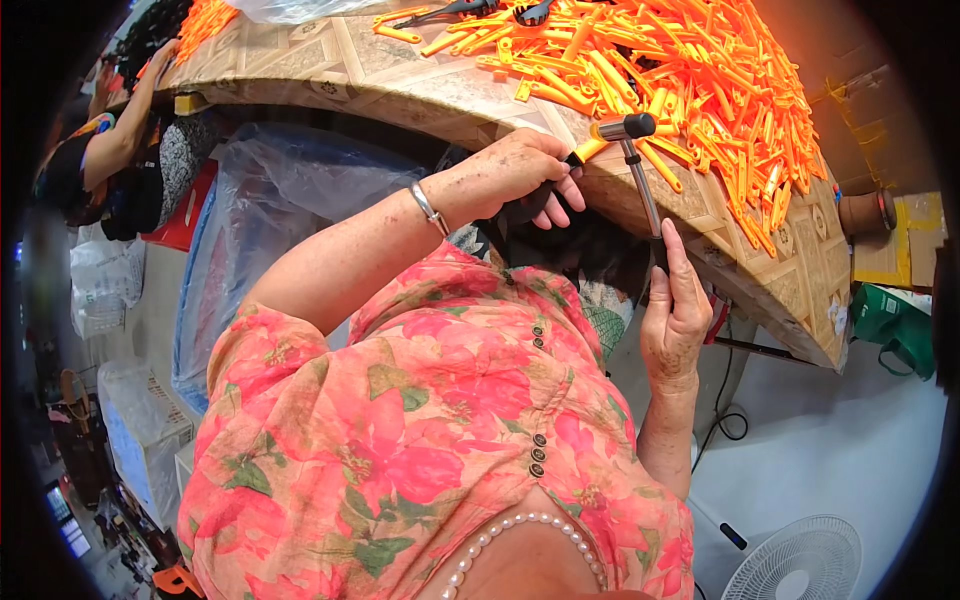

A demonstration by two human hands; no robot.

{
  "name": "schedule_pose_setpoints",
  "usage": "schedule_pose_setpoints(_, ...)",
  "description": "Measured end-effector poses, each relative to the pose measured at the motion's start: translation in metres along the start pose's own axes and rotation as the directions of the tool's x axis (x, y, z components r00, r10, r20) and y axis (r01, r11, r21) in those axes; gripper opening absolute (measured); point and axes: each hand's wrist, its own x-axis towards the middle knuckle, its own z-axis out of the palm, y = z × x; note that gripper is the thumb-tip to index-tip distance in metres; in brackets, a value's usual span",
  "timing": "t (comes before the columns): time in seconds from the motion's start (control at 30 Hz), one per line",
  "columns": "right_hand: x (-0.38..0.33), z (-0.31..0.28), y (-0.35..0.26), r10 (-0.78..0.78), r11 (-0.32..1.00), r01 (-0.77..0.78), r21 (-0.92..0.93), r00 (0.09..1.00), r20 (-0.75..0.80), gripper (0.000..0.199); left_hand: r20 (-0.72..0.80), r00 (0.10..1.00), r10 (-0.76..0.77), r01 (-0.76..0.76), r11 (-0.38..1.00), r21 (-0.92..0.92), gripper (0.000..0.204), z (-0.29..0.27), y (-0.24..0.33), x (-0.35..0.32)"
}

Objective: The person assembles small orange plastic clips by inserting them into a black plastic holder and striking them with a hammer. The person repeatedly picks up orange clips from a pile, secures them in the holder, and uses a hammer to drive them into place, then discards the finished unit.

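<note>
My right hand [678,310] is closed around the dark grip of a small hammer with a silver shaft [642,185]. The hammer's head, silver with a black round end [639,125], is up at the table edge, over an orange piece [588,150]. My left hand [525,178] is closed, pinching a black part [573,160] whose tip meets that orange piece. Its lower fingers hang partly loose, and most of the black part is hidden by the hand. A large heap of orange plastic pieces [690,90] spreads over the table just beyond both hands.
The table [330,60] has a patterned cover and a curved-looking edge. Dark tools [450,12] lie at its far side. Left stand a plastic-draped blue bin [290,190] and another person's arm [125,140]. A green bag [893,325] and white fan [795,565] are at right.
</note>
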Motion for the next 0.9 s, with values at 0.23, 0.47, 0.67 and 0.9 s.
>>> schedule_pose_setpoints(0.23,0.0,0.005,0.004,-0.037,0.997,0.037,-0.062,0.999,0.006,0.06,-0.015,1.0,0.004,-0.004,1.0,0.0,0.023,0.002,0.0,0.001)
schedule_pose_setpoints(0.47,-0.005,0.006,0.008,0.004,0.993,0.0,-0.122,1.0,0.029,0.056,-0.041,0.999,0.016,-0.016,1.0,0.007,0.023,0.006,0.0,-0.002)
schedule_pose_setpoints(0.67,-0.009,0.007,0.007,-0.002,0.997,0.002,-0.08,1.0,0.008,0.058,-0.056,0.998,0.015,-0.015,1.0,0.002,0.023,0.008,0.0,0.0)
schedule_pose_setpoints(0.9,-0.007,0.008,0.012,0.086,0.996,-0.086,0.006,0.996,-0.02,0.05,-0.053,0.998,0.028,-0.028,1.0,0.011,0.023,0.005,-0.004,0.004)
